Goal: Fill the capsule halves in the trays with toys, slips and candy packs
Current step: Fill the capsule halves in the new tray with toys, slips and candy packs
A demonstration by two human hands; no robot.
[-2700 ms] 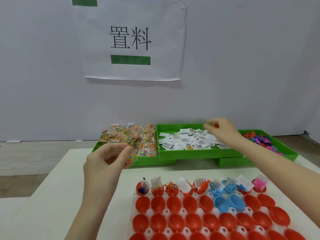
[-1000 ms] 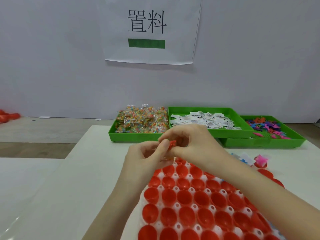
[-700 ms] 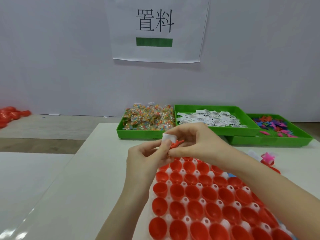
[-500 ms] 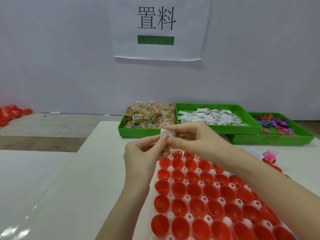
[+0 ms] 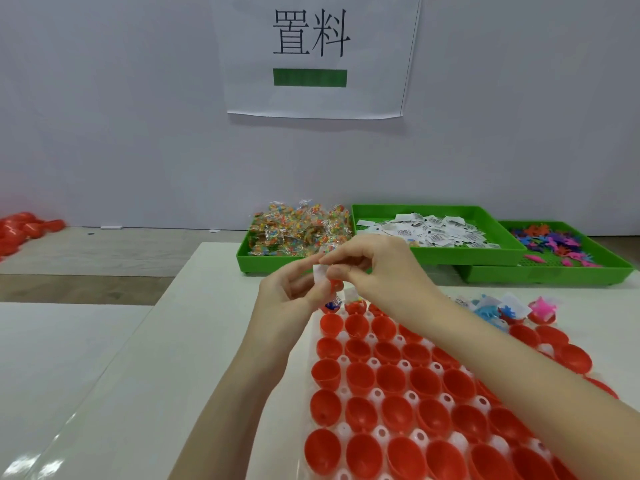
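both hands raised | left hand (image 5: 294, 289) and right hand (image 5: 374, 268) pinch slip (image 5: 320, 276); green trays (image 5: 433, 254) hold candy packs (image 5: 298, 232), slips, toys (image 5: 554, 242)

Red capsule halves (image 5: 391, 379) sit in a white tray (image 5: 375, 394). At twelve o'clock, three green bins (image 5: 440, 259) hold multicoloured candy (image 5: 298, 230), white black-printed slips (image 5: 433, 232), and pink, blue and purple toys (image 5: 550, 242).
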